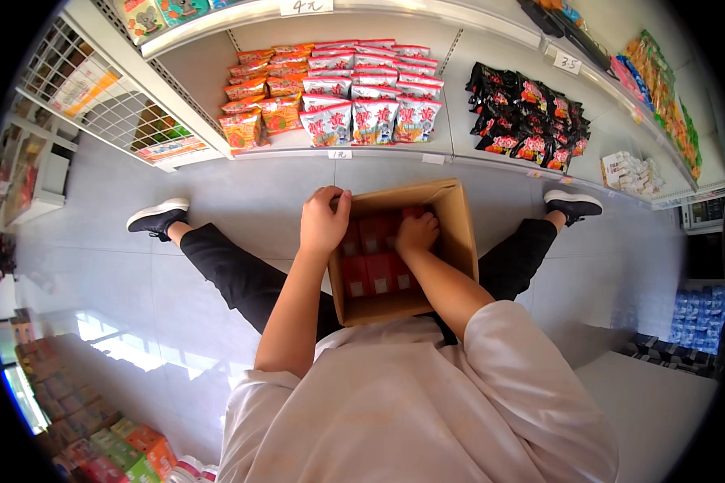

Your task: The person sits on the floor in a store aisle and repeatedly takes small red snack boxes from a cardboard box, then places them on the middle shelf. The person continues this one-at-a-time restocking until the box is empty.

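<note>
An open cardboard box (pixel 468 235) stands between my spread legs, close to my body. Several small red packs (pixel 380 265) lie in rows inside it. My left hand (pixel 326 217) rests at the box's far left corner, its fingers by the rim; it holds no pack that I can see. Inside the box, my right hand (pixel 418 232) is at the red packs on the far right, fingers curled down over one. Whether that pack is gripped or only touched is hard to tell, as the fingertips are partly hidden.
Ahead stands a white shelf unit (pixel 278 152) with orange snack bags (pixel 241 130), white-and-red bags (pixel 374 121) and black bags (pixel 525 121). A white wire rack (pixel 109 115) is at the left. Colourful cartons (pixel 127 453) are at lower left, blue bottle packs (pixel 698 317) at far right.
</note>
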A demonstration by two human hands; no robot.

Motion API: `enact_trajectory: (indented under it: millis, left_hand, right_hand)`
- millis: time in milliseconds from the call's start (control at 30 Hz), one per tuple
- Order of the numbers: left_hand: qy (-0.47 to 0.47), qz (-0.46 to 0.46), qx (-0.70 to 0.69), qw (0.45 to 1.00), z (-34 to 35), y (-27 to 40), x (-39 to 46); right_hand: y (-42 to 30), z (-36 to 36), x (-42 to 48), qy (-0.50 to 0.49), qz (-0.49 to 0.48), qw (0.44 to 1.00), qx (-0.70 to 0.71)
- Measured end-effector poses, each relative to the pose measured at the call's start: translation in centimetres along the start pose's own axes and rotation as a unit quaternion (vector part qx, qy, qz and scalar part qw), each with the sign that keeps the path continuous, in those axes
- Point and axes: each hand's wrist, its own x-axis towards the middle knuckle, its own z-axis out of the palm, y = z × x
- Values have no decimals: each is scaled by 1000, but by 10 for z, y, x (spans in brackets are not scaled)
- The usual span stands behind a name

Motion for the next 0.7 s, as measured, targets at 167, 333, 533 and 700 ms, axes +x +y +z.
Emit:
enact_trajectory:
  millis: [167, 333, 533, 700]
  left_hand:
    - [-8, -2, -11, 1000, 6, 2, 1]
    - [1, 3, -5, 1000, 3, 0, 0]
    - [-9, -2, -18, 1000, 0, 5, -1]
    - [3, 2, 4, 1000, -2, -2, 0]
  right_hand:
    - [16, 21, 12, 4, 57, 995, 81]
    - [7, -50, -2, -167, -21, 986, -4]
    - [-4, -91, -16, -199, -82, 976, 37]
    - [-15, -143, -26, -241, -186, 949, 81]
